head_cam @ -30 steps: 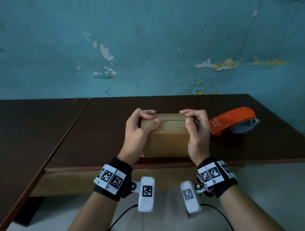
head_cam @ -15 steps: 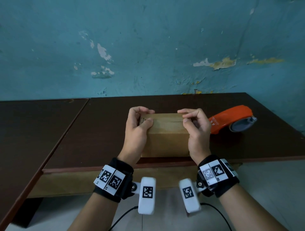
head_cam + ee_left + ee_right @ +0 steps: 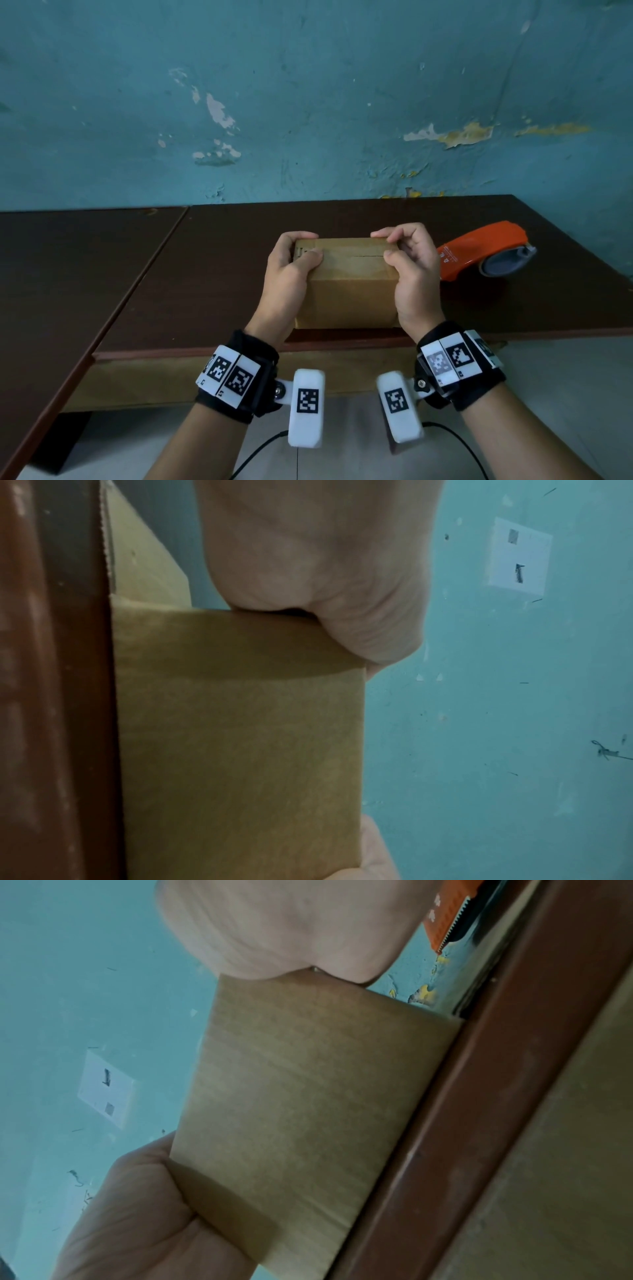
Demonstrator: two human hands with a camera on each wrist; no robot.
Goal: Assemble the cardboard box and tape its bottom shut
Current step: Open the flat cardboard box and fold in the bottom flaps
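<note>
The cardboard box (image 3: 346, 284) stands on the tabletop (image 3: 212, 274) near its front edge, clasped between both hands, with its folded flaps facing up. The left hand (image 3: 287, 277) wraps the box's left end, fingers curled over the far edge and thumb pressed flat on the top flaps. The right hand (image 3: 412, 274) grips the right end the same way, its thumb bearing on the top beside the flap seam (image 3: 368, 255), which shows as a thin dark line between the two thumbs. The orange tape dispenser (image 3: 486, 250) lies just beyond the right hand, untouched, and no tape seems to be on the seam yet.

The risk from here is in the handover: to reach the dispenser the right hand has to let go, and the flaps under its thumb will likely spring up unless the left thumb slides over to cover the seam. The light box could also skid or tip off the near edge under a one-handed press.
</note>
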